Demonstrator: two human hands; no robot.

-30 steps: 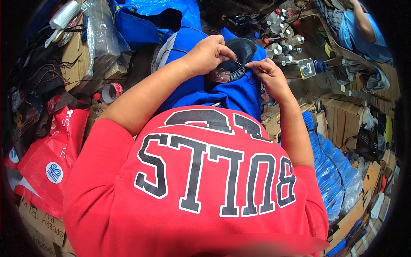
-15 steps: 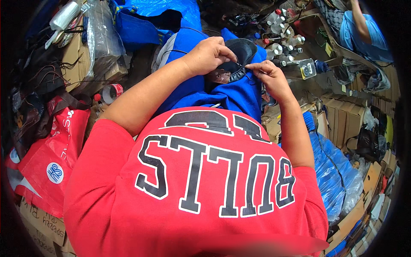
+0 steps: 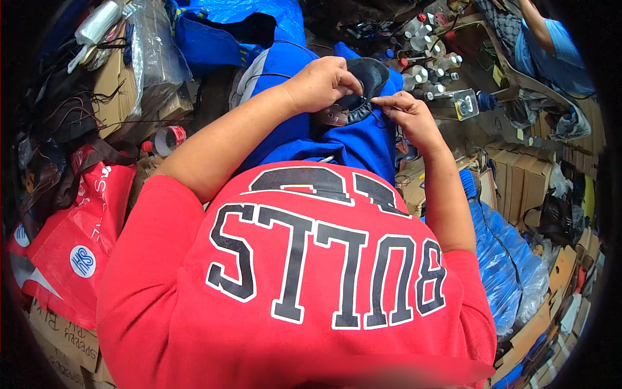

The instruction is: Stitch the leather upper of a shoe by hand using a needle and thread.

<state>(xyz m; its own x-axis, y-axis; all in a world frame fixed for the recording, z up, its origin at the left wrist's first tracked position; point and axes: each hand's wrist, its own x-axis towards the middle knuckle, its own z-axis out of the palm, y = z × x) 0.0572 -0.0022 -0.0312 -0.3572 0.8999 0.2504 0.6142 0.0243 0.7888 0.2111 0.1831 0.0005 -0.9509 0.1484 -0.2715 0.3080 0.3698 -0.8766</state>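
A shoe (image 3: 372,72) with a black lining and a strip of brown leather (image 3: 334,115) rests on my blue-trousered lap, its opening turned up. My left hand (image 3: 322,84) is over its left side, thumb and forefinger pinched together above the opening. What those fingertips hold is too small to make out. At the right edge of the shoe, my right hand (image 3: 408,115) is closed in a pinch with its fingertips at the black rim. A tiny pale thing shows at its fingertips, too fine to name. The underside of the shoe is hidden.
Several plastic bottles (image 3: 420,43) stand beyond my right hand. A clear container (image 3: 465,104) is nearby. Blue plastic wrapping (image 3: 502,256) and cardboard (image 3: 518,178) lie to the right. A red bag (image 3: 81,243) is at left. Another person's arm (image 3: 539,27) shows far right.
My left hand has shifted slightly right and its fingertips have lifted a little from the shoe opening. The right hand has barely moved. The other person's arm has moved left.
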